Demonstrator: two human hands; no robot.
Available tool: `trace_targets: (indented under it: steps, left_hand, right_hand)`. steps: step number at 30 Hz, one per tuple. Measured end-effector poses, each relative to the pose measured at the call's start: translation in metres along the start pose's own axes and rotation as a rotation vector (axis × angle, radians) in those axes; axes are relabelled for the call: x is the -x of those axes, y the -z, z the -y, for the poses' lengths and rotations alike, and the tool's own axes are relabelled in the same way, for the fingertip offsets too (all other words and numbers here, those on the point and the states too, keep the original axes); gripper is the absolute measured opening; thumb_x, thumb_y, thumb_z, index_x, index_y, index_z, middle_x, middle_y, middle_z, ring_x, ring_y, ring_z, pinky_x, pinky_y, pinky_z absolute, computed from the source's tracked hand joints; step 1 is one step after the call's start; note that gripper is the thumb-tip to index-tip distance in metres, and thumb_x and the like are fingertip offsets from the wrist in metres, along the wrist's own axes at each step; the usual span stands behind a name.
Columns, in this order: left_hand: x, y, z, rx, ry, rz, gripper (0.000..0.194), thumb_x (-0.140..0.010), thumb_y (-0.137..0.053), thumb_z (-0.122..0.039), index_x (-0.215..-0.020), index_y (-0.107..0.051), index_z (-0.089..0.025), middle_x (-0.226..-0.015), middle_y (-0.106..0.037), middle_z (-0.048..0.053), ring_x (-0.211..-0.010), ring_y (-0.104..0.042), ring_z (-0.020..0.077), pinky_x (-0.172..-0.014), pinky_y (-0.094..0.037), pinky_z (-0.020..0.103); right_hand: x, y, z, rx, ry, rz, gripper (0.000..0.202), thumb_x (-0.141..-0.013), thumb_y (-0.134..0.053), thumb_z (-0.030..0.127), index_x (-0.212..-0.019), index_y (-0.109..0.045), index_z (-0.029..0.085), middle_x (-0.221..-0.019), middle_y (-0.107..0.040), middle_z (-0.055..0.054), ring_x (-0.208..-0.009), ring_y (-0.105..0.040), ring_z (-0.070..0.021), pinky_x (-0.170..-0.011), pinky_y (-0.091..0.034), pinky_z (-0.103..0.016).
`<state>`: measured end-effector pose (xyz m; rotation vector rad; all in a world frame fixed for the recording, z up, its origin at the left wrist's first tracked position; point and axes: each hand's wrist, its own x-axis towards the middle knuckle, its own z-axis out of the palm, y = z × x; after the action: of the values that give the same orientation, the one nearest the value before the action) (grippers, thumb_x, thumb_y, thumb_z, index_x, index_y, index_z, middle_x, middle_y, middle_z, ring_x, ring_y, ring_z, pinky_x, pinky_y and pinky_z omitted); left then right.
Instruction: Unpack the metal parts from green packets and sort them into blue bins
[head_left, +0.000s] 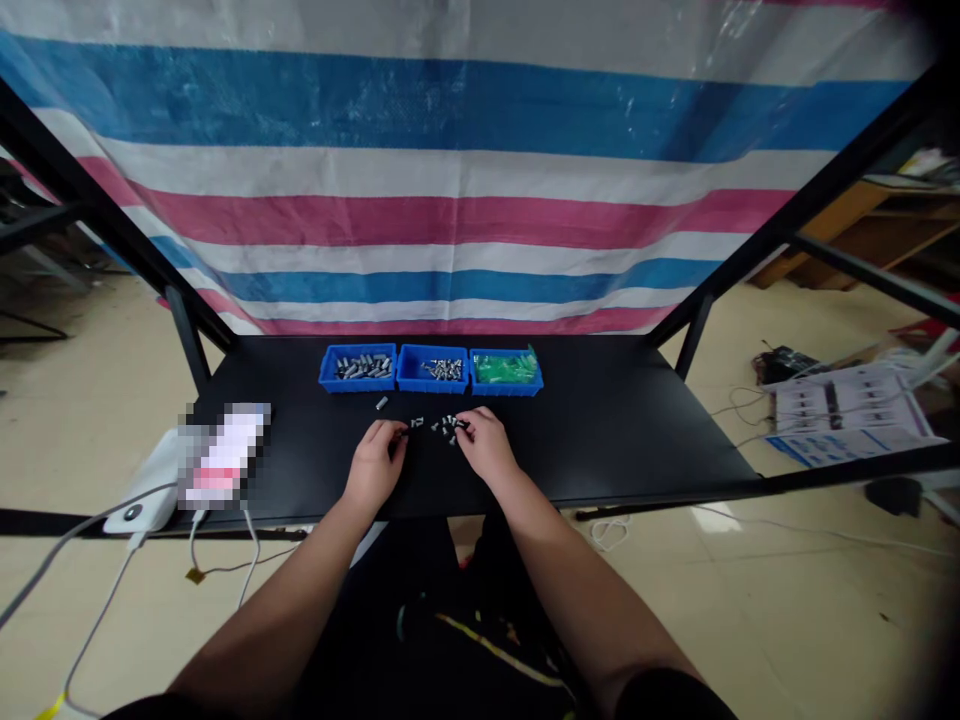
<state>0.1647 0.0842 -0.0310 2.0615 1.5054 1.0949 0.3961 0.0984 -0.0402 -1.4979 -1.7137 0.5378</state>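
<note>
My left hand [375, 462] rests low over the black tabletop, thumb and fingertips drawn together. Something small and dark shows at those fingertips, too small to name. Just beyond them lie a couple of small metal screws [417, 422]. Across from it, my right hand [486, 442] has its fingertips pinched at the edge of a loose cluster of small screws [445, 428]. What sits in that pinch is partly hidden. A single grey metal cylinder [382, 403] lies on the table beyond my left hand.
Along the back stand three blue bins: one with grey cylinders [324, 376], one with small screws [409, 382], one with green plastic packaging [505, 369]. At left lie a blurred-out phone [225, 455] and a white power bank [150, 490] with cables. A striped sheet [450, 220] hangs behind.
</note>
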Motion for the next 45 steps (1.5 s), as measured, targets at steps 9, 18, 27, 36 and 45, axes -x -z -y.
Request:
trace_targets:
  steps: [9, 18, 27, 36, 45]
  left_hand:
    - [-0.002, 0.003, 0.005, 0.123, -0.002, -0.025, 0.013, -0.097, -0.053, -0.023, -0.104, -0.063, -0.024, -0.102, -0.067, 0.006, -0.096, -0.067, 0.0198, -0.086, -0.058, 0.034]
    - [-0.006, 0.01, 0.015, 0.26, 0.051, 0.054, 0.01, -0.094, -0.057, -0.028, -0.092, -0.065, -0.022, -0.093, -0.068, 0.005, -0.088, -0.066, 0.0187, -0.078, -0.054, 0.032]
    - [-0.004, 0.008, 0.014, 0.239, 0.056, -0.014, 0.008, -0.091, -0.06, -0.025, -0.087, -0.067, -0.022, -0.089, -0.068, 0.003, -0.086, -0.065, 0.0174, -0.079, -0.05, 0.029]
    - [-0.076, -0.003, -0.01, 0.272, 0.113, -0.191, 0.016, -0.09, -0.062, -0.03, -0.101, -0.066, -0.02, -0.097, -0.072, 0.005, -0.088, -0.069, 0.0173, -0.082, -0.054, 0.029]
    - [-0.04, 0.004, -0.014, -0.182, -0.039, -0.231, 0.015, -0.087, -0.058, -0.02, -0.1, -0.065, -0.021, -0.099, -0.066, 0.008, -0.098, -0.062, 0.0267, -0.094, -0.05, 0.042]
  right_hand:
    - [0.006, 0.007, -0.002, -0.256, -0.063, 0.017, 0.015, -0.087, -0.067, 0.031, -0.099, -0.066, 0.023, -0.084, -0.07, -0.003, -0.072, -0.066, -0.0164, -0.063, -0.053, -0.027]
    - [-0.019, 0.021, 0.019, -0.318, 0.016, 0.381, 0.008, -0.083, -0.067, 0.028, -0.08, -0.065, 0.021, -0.066, -0.06, 0.003, -0.055, -0.053, -0.0102, -0.054, -0.044, -0.022]
    - [-0.015, 0.003, 0.007, -0.167, -0.053, -0.003, 0.014, -0.082, -0.067, 0.029, -0.092, -0.058, 0.024, -0.078, -0.063, 0.001, -0.057, -0.055, -0.0117, -0.056, -0.05, -0.025]
    - [0.008, 0.007, 0.007, -0.052, 0.182, 0.114, 0.021, -0.083, -0.066, 0.016, -0.102, -0.071, 0.024, -0.101, -0.065, -0.004, -0.08, -0.062, -0.0154, -0.075, -0.053, -0.029]
    - [0.008, 0.009, 0.01, 0.015, 0.277, 0.13, 0.013, -0.087, -0.065, 0.011, -0.09, -0.071, 0.022, -0.096, -0.066, -0.004, -0.091, -0.063, -0.0187, -0.085, -0.051, -0.032]
